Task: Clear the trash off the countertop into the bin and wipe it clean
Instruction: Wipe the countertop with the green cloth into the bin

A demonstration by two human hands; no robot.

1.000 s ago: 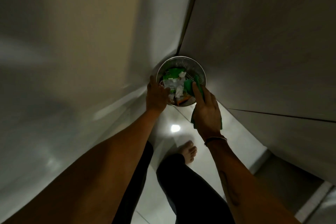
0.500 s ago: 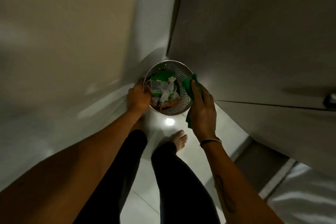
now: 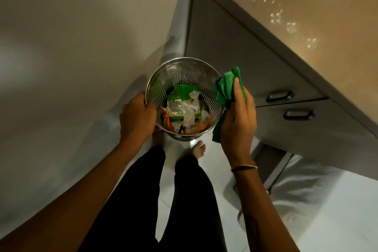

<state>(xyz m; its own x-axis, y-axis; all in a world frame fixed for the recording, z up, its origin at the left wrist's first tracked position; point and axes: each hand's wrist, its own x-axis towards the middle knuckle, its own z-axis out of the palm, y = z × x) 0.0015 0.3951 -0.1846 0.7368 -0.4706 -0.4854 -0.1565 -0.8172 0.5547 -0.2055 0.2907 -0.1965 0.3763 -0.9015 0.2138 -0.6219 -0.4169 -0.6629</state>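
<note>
Round perforated steel bin (image 3: 180, 80) of crumpled wrappers (image 3: 184, 110) held above the floor, left hand (image 3: 137, 116) fingers clamped on its rim, right hand (image 3: 239, 116) fingers closed around a ribbed green microfibre cloth (image 3: 227, 86) against its side.

My left hand (image 3: 137, 117) and my right hand (image 3: 238, 117) flanked the bin (image 3: 163, 80), closing off both its sides. Its mouth stood open from above, though wrappers (image 3: 183, 106) filled the bottom. A wall (image 3: 81, 47) crowded close on the left; the cabinet (image 3: 235, 47) and drawer handles (image 3: 279, 95) hemmed the right. Behind the bin sat a tight corner. Open floor (image 3: 317, 210) lay lower right.
</note>
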